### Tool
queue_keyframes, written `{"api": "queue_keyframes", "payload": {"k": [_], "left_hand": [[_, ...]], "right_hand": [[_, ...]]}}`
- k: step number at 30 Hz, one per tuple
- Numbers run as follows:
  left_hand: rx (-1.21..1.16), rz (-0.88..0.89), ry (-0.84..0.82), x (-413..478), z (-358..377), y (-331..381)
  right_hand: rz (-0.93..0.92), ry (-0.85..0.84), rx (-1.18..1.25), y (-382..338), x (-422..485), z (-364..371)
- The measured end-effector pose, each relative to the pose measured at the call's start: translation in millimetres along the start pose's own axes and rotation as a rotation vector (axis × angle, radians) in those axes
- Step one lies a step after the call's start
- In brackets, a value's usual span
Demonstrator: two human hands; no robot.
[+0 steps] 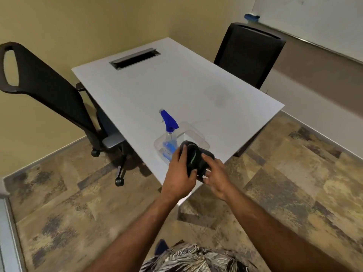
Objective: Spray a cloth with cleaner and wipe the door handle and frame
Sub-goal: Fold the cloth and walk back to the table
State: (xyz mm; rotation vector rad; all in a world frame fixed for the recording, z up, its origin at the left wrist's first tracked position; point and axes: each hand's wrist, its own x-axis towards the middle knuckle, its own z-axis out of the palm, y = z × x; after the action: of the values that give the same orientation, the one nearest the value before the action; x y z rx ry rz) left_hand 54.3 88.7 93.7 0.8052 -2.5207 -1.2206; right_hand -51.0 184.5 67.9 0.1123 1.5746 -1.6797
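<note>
A dark bunched cloth (194, 158) with a thin green stripe is held over the near corner of the white table (176, 89). My left hand (180, 173) grips its left side, thumb under the bottom edge. My right hand (218, 175) touches its right side with fingers partly spread. Just behind the cloth stands a clear spray bottle (170, 136) with a blue trigger head and blue liquid, upright inside a clear plastic tub (193, 134). No door, handle or frame can be made out in this view.
A black office chair (59, 91) stands left of the table, another black chair (249, 54) at the far right. A cable slot (135, 58) sits in the table's far end. A whiteboard (314, 22) hangs on the right wall. Patterned carpet covers the floor.
</note>
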Motion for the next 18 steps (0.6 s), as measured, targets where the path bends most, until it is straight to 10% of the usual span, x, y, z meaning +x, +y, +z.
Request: {"api": "queue_keyframes", "payload": {"k": [13,18], "left_hand": [[0.020,0.238,-0.202,54.6,8.4,-10.2],[-0.118,0.120,0.136,54.9,11.7,-30.4]], "right_hand": [[0.008,0.107,0.077,-44.8,64.1,-2.4],[0.036,0.103,-0.013,-58.0,104.5,-0.3]]}}
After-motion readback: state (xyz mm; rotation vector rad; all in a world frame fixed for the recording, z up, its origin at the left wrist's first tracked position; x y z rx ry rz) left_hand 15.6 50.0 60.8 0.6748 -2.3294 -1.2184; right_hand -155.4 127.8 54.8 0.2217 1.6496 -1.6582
